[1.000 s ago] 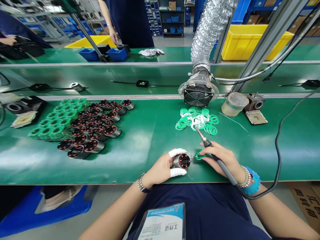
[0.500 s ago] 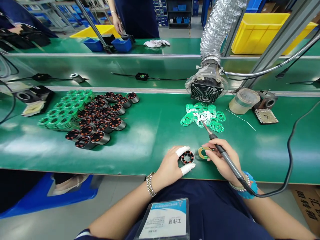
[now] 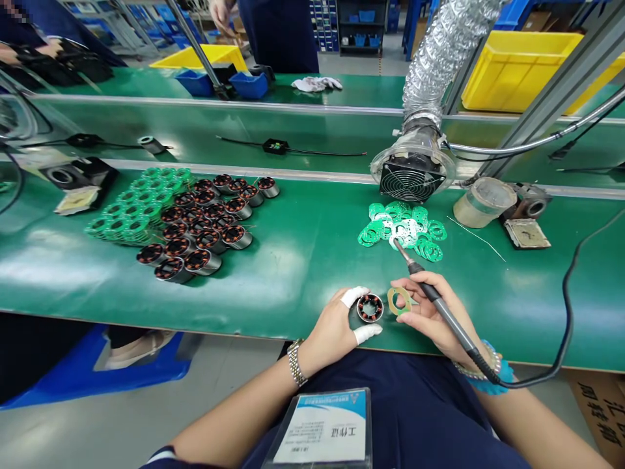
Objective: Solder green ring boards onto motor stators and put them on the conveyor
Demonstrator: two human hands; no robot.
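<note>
My left hand [image 3: 336,326], with white covers on thumb and forefinger, holds a round motor stator [image 3: 370,308] with dark and copper-coloured windings near the table's front edge. Just right of it, my right hand [image 3: 434,312] pinches a ring-shaped circuit board [image 3: 399,302], tan face showing. The same hand carries a soldering iron [image 3: 444,317], its tip pointing forward and left over a pile of green ring boards [image 3: 400,225]. The stator and the held board are apart.
Rows of stators [image 3: 200,238] and stacked green boards [image 3: 131,208] stand at the left. A fume fan [image 3: 413,181] hangs behind the board pile. Right of it are a cloudy jar [image 3: 483,202] and an iron stand [image 3: 530,208]. A person [image 3: 278,32] stands across the table.
The ring board between my right fingers has tilted more upright, showing its opening. My left hand keeps the stator in nearly the same place. The view has shifted slightly.
</note>
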